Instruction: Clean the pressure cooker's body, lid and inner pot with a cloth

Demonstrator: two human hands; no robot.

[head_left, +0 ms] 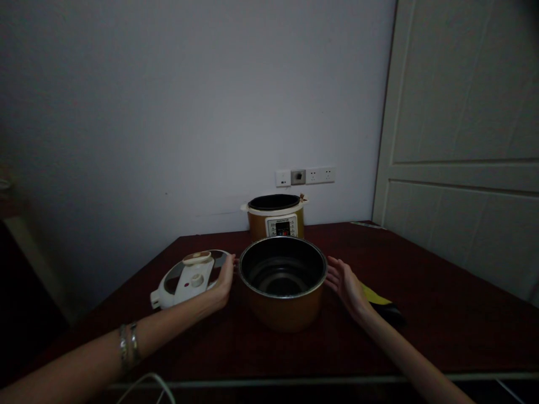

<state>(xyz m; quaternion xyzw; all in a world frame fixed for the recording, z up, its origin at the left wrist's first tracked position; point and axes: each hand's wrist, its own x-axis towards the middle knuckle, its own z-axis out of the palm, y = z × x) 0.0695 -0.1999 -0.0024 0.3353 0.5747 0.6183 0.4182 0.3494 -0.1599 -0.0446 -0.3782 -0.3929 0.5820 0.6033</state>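
The inner pot (286, 311) of an electric pressure cooker, brown outside and dark inside, stands upright on the dark red table in front of me. My left hand (225, 281) is at its left side with the fingers stretched out, partly behind the pot's edge. On the other side, my right hand (347, 285) is open, fingers apart, with the tips close to the wall. Whether either hand touches the pot I cannot tell. Left of the pot lies the white cooker lid (196, 280), handle up, partly covered by my left hand. Behind stands the cooker body (275, 221) with its control panel.
A yellow and black item (381, 303) lies behind my right wrist, partly hidden. Wall sockets (320, 175) sit above the cooker body. A white cable (154, 379) loops at the table's front edge. A pale door (458, 112) stands at right.
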